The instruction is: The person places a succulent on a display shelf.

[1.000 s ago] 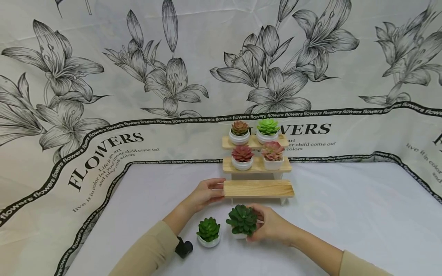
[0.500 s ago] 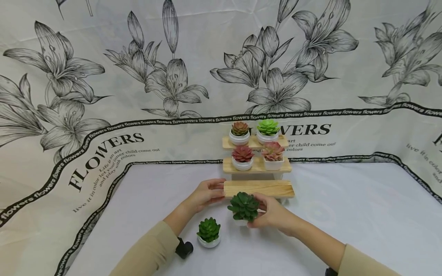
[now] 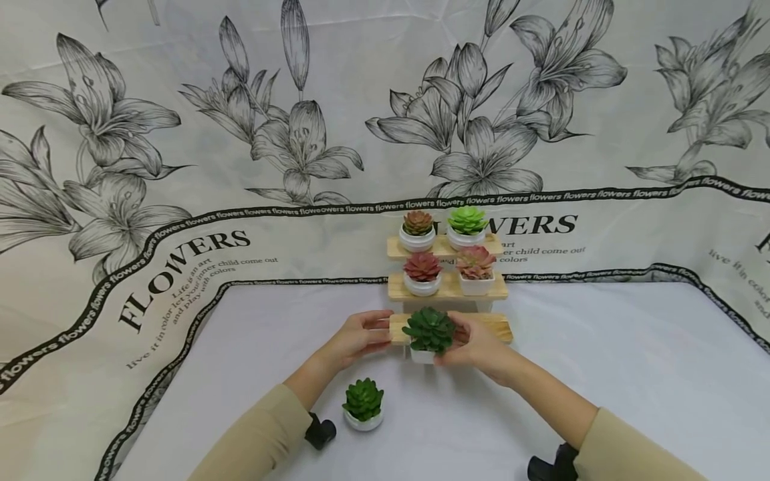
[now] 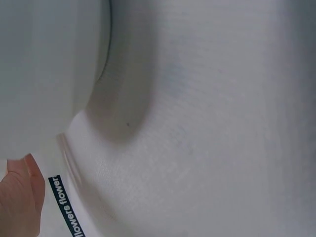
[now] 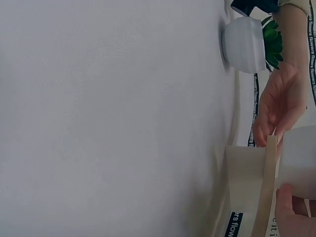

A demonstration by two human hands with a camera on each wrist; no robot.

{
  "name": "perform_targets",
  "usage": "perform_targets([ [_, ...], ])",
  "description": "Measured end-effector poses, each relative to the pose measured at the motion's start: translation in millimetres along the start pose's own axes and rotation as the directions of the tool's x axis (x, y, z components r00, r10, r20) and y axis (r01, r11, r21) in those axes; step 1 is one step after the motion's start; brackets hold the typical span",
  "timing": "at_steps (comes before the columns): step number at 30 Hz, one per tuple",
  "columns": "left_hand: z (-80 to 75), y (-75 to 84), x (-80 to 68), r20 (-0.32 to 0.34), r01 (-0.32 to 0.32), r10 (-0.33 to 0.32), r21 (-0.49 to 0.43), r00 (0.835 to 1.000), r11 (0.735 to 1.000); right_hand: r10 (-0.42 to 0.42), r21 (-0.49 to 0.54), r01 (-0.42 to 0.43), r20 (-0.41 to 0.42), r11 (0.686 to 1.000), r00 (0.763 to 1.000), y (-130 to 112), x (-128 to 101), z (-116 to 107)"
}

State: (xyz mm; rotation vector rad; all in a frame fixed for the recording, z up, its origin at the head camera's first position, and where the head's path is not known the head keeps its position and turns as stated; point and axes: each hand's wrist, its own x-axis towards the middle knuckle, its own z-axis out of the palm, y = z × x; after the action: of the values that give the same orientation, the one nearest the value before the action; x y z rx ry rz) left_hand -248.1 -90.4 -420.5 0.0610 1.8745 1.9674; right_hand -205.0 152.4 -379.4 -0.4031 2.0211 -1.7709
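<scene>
Gripped in the person's right hand [image 3: 481,347] is a dark green artificial succulent in a small white square pot [image 3: 428,332]; the fingers curl round the pot's right side, so the plant sits at about nine o'clock from the palm. The pot is held at the front edge of the lowest pale wooden step [image 3: 496,327] of a three-tier wooden display stand [image 3: 448,288], and whether its base touches the wood cannot be told from the head view. In the right wrist view the white pot [image 5: 298,155] shows beside the thin edge of the step [image 5: 269,187], with a fingertip [image 5: 289,212] against it.

At nine o'clock from the plant, the left hand [image 3: 359,337] holds the left end of that lowest step, thumb on top and fingers lightly curled round the edge.

On the white cloth-covered table [image 3: 601,374], at about seven o'clock from the held pot and well apart from it, stands a lighter green artificial succulent in a round white pot [image 3: 363,404].

On the middle step stand a dark red succulent in a round white pot [image 3: 422,274] and a pink succulent in a square white pot [image 3: 476,270]. On the top step stand a rust-coloured succulent [image 3: 418,230] and a bright green succulent [image 3: 467,227], both in round white pots.
</scene>
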Motion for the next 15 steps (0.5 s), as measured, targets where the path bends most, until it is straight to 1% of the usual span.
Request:
perform_targets([
  [7,-0.3,1.0,0.0,0.0,-0.004,0.004,-0.007,1.0,1.0,-0.017,-0.016,0.017,-0.04,1.0,0.999,-0.4,10.2,-6.5],
  [15,0.3,0.8,-1.1,0.013,-0.008,0.009,-0.018,1.0,1.0,-0.008,-0.02,0.007,-0.062,1.0,0.998,-0.8,18.6,-7.7],
])
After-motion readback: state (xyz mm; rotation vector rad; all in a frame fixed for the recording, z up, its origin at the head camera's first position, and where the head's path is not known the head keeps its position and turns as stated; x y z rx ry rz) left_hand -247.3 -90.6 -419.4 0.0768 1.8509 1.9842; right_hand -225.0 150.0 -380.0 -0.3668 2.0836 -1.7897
